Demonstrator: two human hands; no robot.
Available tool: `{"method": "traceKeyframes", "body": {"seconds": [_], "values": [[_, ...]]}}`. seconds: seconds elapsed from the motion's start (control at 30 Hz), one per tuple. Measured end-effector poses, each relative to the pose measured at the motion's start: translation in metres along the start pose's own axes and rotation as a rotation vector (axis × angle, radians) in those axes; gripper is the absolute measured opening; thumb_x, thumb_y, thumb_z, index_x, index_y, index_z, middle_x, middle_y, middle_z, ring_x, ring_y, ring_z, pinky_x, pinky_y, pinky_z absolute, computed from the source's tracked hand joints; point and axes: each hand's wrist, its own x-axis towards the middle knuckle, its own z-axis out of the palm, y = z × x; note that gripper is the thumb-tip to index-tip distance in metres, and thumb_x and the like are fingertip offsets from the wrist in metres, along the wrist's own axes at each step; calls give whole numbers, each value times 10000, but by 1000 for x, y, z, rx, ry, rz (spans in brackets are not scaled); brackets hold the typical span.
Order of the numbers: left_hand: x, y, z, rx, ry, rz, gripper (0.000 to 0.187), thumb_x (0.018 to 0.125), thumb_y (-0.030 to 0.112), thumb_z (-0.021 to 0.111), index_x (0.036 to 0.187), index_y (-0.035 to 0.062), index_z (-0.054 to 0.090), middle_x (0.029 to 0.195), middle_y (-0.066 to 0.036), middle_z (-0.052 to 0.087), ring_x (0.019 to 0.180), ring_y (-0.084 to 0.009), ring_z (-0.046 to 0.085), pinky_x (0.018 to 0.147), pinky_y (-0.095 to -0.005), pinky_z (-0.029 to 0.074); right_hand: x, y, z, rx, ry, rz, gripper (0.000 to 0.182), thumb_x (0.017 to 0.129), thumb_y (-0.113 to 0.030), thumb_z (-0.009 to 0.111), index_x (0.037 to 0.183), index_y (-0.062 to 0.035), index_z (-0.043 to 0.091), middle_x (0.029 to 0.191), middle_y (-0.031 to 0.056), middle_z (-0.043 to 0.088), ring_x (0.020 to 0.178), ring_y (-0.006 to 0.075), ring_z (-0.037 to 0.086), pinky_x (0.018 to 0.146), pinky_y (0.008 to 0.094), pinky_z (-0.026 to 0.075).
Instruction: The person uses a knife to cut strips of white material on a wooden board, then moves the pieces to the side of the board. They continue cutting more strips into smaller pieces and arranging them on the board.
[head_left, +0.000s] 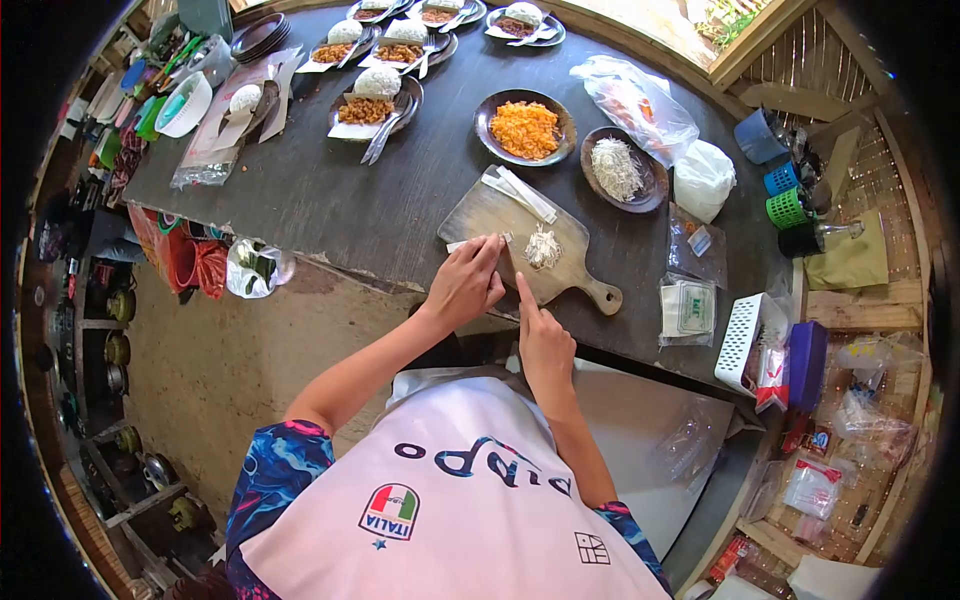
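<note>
On a wooden cutting board [572,270] near the table's front edge, my left hand [467,280] presses a pale strip down with bunched fingers. My right hand [546,350] is closed on a knife [513,264], its index finger stretched along the back; the blade is seen almost edge-on and the handle is hidden in the hand. Beside the blade lies a small heap of white shreds [542,248]. Several uncut white strips [520,194] rest at the board's far end. Behind the board stand a bowl of orange shreds [525,131] and a bowl of white shreds [617,169].
Several plates with rice domes [377,82], minced food and cutlery stand at the back left. A clear plastic bag [635,105] and a white bag [704,180] are at the right. A white basket [740,340] stands at the right edge, near hanging cup-like holders [787,208].
</note>
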Motion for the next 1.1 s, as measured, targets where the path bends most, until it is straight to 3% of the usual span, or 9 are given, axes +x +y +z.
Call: {"method": "traceKeyframes", "body": {"seconds": [0.37,0.57,0.77,1.1], "values": [[-1,1,1,-15,3,-11,588,872,205,626,1377,-90,566,1387,-185,583,1281,-315,549,1112,-421,472,-9,-2,-17,67,-88,72,540,1093,-243,553,1616,-330,451,775,158,679,708,392,709,630,536,573],[-1,1,-1,-46,-7,-26,572,863,187,623,1355,-100,570,1396,-189,578,1284,-327,555,1118,-423,469,14,5,10,59,62,-46,594,1074,-222,575,1632,-353,420,716,123,653,628,367,718,559,512,588],[-2,-1,2,-9,15,-5,563,863,178,625,1352,-95,572,1399,-187,575,1300,-330,548,1117,-422,472,-14,4,-6,-4,-56,38,605,1064,-213,584,1629,-355,424,712,121,654,625,364,717,565,511,589],[0,0,0,-66,-35,-41,578,877,179,605,1383,-98,593,1420,-195,579,1314,-340,549,1134,-426,464,2,4,2,32,27,-16,618,1053,-212,590,1630,-356,420,748,114,672,625,364,721,564,498,595]]}}
